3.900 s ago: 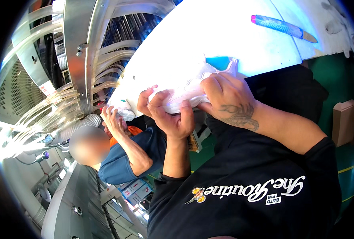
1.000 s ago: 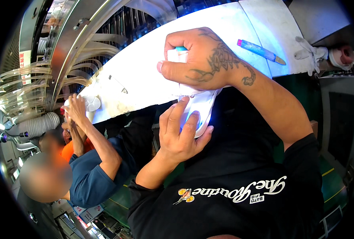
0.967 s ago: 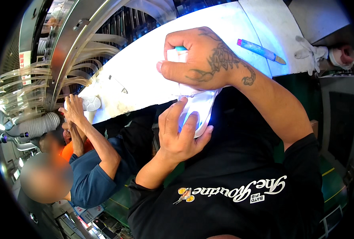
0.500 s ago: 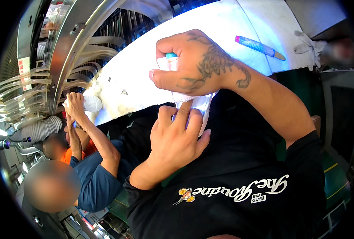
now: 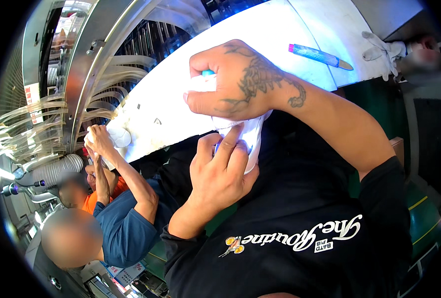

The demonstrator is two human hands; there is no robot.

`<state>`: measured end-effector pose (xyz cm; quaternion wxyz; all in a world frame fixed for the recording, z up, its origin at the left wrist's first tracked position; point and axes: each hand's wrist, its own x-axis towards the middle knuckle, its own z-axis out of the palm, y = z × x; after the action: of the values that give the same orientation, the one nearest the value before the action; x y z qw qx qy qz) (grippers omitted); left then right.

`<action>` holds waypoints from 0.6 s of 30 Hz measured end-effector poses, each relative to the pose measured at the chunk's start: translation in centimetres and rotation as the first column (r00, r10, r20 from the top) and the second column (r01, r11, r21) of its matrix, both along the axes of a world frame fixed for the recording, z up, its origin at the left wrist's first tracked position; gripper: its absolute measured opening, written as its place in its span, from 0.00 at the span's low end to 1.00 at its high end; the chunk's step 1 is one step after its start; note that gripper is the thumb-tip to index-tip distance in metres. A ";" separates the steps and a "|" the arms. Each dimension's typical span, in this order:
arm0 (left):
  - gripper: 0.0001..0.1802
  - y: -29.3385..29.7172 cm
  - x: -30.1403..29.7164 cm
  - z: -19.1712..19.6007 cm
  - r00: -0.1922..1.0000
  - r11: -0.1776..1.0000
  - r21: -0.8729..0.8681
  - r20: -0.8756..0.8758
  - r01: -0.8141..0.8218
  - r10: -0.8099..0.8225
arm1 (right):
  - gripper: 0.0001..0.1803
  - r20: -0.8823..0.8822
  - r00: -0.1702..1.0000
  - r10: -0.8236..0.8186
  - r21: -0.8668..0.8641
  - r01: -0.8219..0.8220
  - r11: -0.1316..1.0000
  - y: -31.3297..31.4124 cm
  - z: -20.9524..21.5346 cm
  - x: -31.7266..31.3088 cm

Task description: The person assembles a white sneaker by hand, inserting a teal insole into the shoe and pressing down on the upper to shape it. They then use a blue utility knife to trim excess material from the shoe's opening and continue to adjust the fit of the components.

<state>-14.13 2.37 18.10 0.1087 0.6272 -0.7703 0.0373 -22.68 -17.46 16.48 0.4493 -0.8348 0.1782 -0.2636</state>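
Note:
My right hand (image 5: 240, 82) is closed in a fist around a white cloth item (image 5: 252, 134) and a small white piece with a blue tip (image 5: 208, 74), held at the front edge of a white table (image 5: 180, 99). Just below it, my left hand (image 5: 219, 171) pinches and holds the lower part of the same white cloth, fingers pointing up. The cloth hangs between both hands over my black shirt.
A co-worker in a blue top (image 5: 123, 226) sits at my left, with hands (image 5: 99, 141) on a white item at the table edge. A blue pen-like tool (image 5: 319, 55) and a white glove (image 5: 386, 49) lie on the table. Clear tubes (image 5: 36, 129) and a metal frame stand at left.
My right hand has shifted slightly left and down over the cloth. My left hand has risen against the cloth. Earlier both hands held the white cloth higher at the table edge.

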 end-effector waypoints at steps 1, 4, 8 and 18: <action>0.23 -0.3 0.0 0.4 1.000 0.999 0.050 -0.011 0.004 -0.003 | 0.29 0.019 1.000 -0.002 -0.010 0.002 1.000 0.2 -0.2 0.0; 0.26 -0.9 -0.2 2.2 1.000 0.974 0.224 -0.007 -0.025 0.027 | 0.25 0.108 0.994 -0.017 -0.084 0.026 0.996 0.7 -0.7 0.1; 0.29 -1.5 -0.6 3.5 0.990 0.935 0.334 0.111 -0.116 0.083 | 0.23 0.186 0.981 -0.058 -0.107 0.079 0.991 1.9 -1.5 1.0; 0.37 -2.5 0.0 4.2 0.999 0.921 0.390 0.048 -0.011 -0.009 | 0.22 0.151 0.986 -0.074 -0.110 0.091 0.990 2.0 -1.3 1.3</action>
<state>-14.09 -0.12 22.29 -0.0370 0.6356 -0.7644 -0.1016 -21.39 -15.48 15.21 0.4003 -0.8299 0.1637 -0.3525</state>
